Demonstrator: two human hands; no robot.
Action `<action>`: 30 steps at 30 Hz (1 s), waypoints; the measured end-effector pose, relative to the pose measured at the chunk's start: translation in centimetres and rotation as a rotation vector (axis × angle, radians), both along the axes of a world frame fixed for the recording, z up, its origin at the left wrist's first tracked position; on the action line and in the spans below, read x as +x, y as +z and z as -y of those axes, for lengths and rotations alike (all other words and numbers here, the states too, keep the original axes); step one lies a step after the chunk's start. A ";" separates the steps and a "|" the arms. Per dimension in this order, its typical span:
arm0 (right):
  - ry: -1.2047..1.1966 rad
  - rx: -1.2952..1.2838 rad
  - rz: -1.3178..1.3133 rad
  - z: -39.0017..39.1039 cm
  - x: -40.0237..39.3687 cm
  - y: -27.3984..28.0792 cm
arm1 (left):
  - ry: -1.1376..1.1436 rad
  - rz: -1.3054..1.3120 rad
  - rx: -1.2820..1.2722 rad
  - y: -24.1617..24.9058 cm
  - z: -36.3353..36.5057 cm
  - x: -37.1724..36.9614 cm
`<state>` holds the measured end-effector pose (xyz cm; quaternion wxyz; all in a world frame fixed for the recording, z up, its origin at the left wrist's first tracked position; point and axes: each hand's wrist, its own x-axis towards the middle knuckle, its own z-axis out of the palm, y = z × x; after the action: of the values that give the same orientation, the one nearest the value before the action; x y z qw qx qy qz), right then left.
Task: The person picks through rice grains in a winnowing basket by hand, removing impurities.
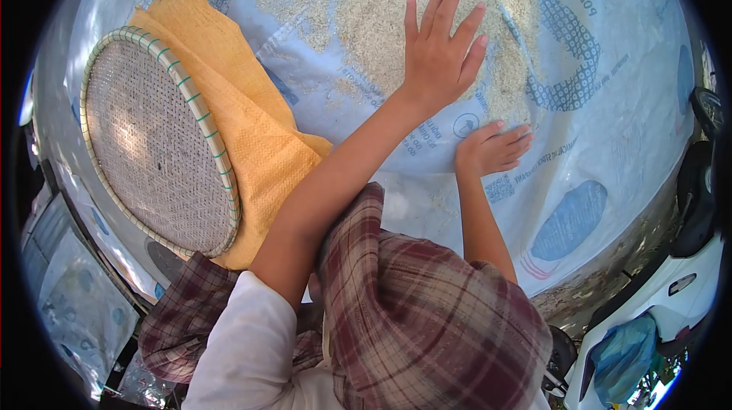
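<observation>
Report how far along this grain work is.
Looks done: pale, loose grain lies out on the blue-and-white plastic sheet.
In hand: nothing gripped; the left hand is spread over the grain, the right hand at its lower edge.
Left, probably: some evening out, as the upper-left grain looks patchy. The rimmed woven tray sits aside, overlapping the orange sack.

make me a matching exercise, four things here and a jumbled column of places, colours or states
1. tray
2. sack
3. grain
4. left hand

A. orange, creased
B. palm down, fingers spread
C. round, green bindings along its rim
D. pale, scattered loose on the sheet

Pairs: 1-C, 2-A, 3-D, 4-B
</observation>
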<state>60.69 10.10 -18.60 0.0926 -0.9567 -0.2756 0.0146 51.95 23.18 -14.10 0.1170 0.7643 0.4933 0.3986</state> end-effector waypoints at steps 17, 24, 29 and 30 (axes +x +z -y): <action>0.080 0.691 -0.537 -1.5 2.6 0.9 | 0.213 0.628 -0.632 7.0 14.8 -17.2; 0.215 0.995 -0.702 -9.4 -0.6 -0.5 | 0.120 0.553 -0.585 6.2 15.0 -18.1; 0.284 1.007 -0.668 -13.0 -2.1 0.1 | 0.056 0.415 -0.666 6.8 15.2 -19.1; 0.234 1.048 -0.729 -13.3 -2.0 0.1 | 0.059 0.417 -0.666 6.8 15.2 -19.0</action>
<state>58.65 23.45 -18.52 0.6326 -0.6820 -0.2995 0.2120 32.96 7.99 -7.33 0.4447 0.5727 0.5830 0.3665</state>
